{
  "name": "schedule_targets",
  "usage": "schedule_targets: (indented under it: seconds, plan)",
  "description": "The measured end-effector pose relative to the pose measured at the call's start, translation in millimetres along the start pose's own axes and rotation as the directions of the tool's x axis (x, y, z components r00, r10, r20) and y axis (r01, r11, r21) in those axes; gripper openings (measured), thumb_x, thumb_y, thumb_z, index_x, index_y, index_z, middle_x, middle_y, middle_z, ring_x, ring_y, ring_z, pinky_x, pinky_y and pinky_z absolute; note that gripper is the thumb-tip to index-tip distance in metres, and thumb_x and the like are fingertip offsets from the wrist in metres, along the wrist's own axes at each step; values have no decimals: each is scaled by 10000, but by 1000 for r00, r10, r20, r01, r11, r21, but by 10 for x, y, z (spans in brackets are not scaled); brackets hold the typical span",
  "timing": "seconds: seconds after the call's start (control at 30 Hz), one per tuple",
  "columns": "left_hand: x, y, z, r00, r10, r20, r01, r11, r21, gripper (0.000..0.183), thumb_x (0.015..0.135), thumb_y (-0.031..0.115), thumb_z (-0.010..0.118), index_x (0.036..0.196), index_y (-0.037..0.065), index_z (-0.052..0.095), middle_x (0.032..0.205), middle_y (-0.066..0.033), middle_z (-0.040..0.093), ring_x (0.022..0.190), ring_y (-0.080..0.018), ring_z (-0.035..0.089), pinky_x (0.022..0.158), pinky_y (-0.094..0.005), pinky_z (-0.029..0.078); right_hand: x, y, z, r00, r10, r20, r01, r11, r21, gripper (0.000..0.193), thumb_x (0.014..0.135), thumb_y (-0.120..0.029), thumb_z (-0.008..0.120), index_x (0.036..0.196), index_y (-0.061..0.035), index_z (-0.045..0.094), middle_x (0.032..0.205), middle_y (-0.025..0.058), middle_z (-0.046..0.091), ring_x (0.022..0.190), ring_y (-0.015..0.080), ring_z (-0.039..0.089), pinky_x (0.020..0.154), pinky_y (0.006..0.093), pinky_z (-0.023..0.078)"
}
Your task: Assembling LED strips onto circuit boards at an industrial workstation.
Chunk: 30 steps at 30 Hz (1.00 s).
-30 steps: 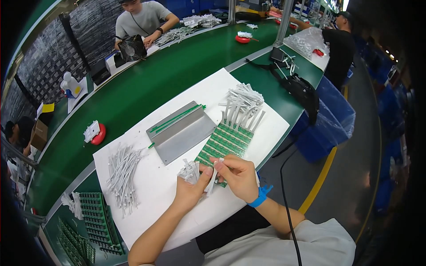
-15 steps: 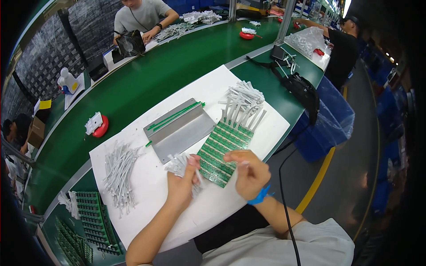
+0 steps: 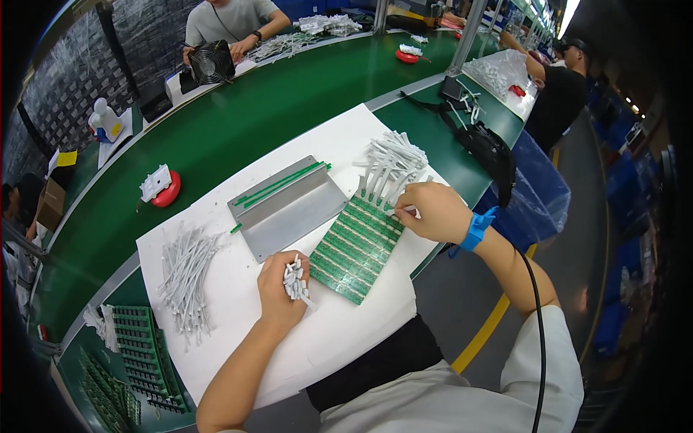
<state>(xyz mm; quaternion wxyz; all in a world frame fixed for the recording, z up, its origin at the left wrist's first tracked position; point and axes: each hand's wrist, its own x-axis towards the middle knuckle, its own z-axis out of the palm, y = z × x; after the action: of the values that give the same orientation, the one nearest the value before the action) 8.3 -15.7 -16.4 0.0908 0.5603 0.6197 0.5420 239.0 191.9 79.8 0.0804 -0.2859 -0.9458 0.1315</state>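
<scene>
My left hand (image 3: 283, 289) is closed around a bundle of short white cables (image 3: 294, 280), their connector ends poking out past the thumb. Beside it on the white sheet (image 3: 346, 339) lies a green circuit board panel (image 3: 354, 252) with rows of small boards. Several white cables (image 3: 382, 184) stand out from the panel's far edge. At the panel's far right corner, my right hand (image 3: 433, 213) pinches with thumb and forefinger; a bit of white cable shows at the fingertips, the rest hidden by the hand. A blue band circles the right wrist.
An angled metal fixture (image 3: 289, 206) with green strips sits left of the panel. White cables lie in a pile (image 3: 189, 281) at left and another (image 3: 401, 151) at the far right. Green boards (image 3: 141, 353) rest lower left. A black cord (image 3: 538, 339) hangs by my right arm.
My right hand has moved away from me and right, from above the panel's near part to its far right corner. My left hand has shifted slightly left, still holding the cable bundle.
</scene>
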Motion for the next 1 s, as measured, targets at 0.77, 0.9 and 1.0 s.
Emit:
schedule_targets:
  seconds: [0.77, 0.9, 1.0]
  plan:
    - [70, 39, 39, 997, -79, -23, 80, 997, 9, 176, 888, 31, 692, 1024, 47, 582, 752, -53, 605, 659, -163, 549, 607, -296, 443, 420, 25, -54, 966, 40, 256, 20, 973, -229, 133, 753, -216, 723, 839, -144, 794, 800, 65, 739, 779, 291, 708, 689, 412, 562]
    - [66, 35, 44, 1000, -20, -21, 21, 999, 32, 131, 933, 22, 665, 1024, 37, 572, 703, 2, 577, 596, -54, 501, 550, -223, 405, 450, 15, -25, 960, 21, 279, 56, 962, -267, 136, 753, -212, 723, 846, -144, 795, 818, 65, 739, 786, 296, 706, 686, 414, 561]
    - [68, 29, 49, 1000, -20, -19, 21, 999, 36, 135, 935, 26, 667, 1029, 38, 571, 705, 3, 576, 601, -52, 501, 554, -222, 405, 479, 21, -30, 950, 23, 311, 73, 953, -294, 145, 756, -213, 723, 859, -144, 798, 839, 72, 739, 792, 300, 705, 683, 416, 561]
